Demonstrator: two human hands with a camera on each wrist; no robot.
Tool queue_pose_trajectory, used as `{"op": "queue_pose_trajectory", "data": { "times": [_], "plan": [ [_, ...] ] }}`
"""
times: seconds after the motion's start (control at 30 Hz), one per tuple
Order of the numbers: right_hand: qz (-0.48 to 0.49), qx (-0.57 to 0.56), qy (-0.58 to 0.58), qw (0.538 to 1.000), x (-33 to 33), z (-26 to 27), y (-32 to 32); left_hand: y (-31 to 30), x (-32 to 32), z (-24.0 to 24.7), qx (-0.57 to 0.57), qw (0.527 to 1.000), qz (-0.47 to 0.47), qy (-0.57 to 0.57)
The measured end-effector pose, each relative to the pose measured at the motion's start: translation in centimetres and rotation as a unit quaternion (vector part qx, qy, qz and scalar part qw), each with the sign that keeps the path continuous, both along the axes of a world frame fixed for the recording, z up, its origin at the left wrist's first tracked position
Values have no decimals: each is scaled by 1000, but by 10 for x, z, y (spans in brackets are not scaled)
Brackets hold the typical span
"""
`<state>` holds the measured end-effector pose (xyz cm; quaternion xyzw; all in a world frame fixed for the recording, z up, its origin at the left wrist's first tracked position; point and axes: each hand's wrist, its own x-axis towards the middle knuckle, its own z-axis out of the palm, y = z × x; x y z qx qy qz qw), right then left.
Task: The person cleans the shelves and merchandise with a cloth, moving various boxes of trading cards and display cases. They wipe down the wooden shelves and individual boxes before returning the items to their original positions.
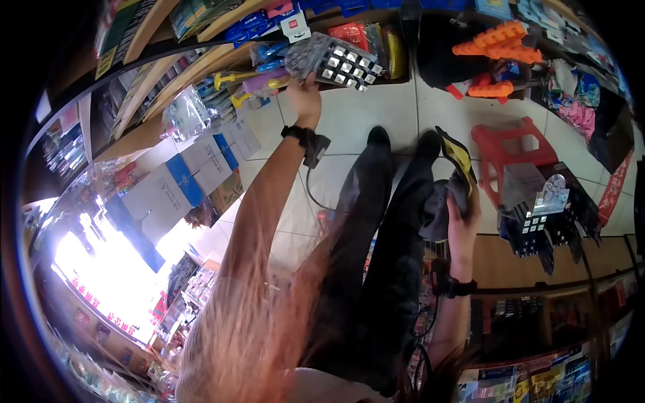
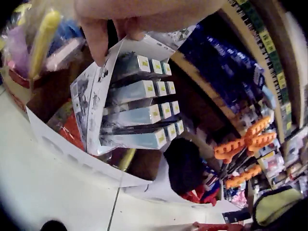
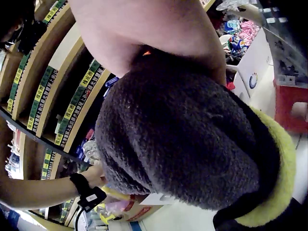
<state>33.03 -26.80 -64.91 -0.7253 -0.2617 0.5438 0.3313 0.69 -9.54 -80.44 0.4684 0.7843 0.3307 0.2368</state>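
My left hand [image 1: 306,104] grips a display box at the upper middle of the head view. In the left wrist view my fingers pinch the wall of this display box [image 2: 93,108], which stands tilted, its rows of small pale packs [image 2: 130,115] facing out. My right hand [image 1: 462,225], beside my right leg, holds a dark grey plush cloth [image 1: 437,209] with a yellow side. Bunched up, the cloth [image 3: 178,134] fills the middle of the right wrist view and hides my right fingers there.
Cartons of goods [image 2: 86,161] line the floor below the shelves. Orange plastic pieces [image 1: 500,43] stick up at the upper right. A red stool [image 1: 487,144] stands on the tiles, with another display stand [image 1: 531,185] near it. Stacked white-and-blue cartons [image 1: 181,178] are at left.
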Motion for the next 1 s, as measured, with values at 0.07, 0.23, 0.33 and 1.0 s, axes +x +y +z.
{"op": "queue_pose_trajectory", "data": {
  "times": [0.07,0.23,0.33,1.0],
  "plan": [
    [0,6,24,1000,-1,8,7,-7,-1,28,10,991,43,-126],
    [38,32,-34,998,-4,20,15,-33,17,130,-24,971,82,-222],
    [6,77,-50,996,-5,28,22,-43,31,200,11,962,27,-271],
    [-120,203,360,903,-22,333,12,-75,107,621,241,935,-245,89]
  ]
}}
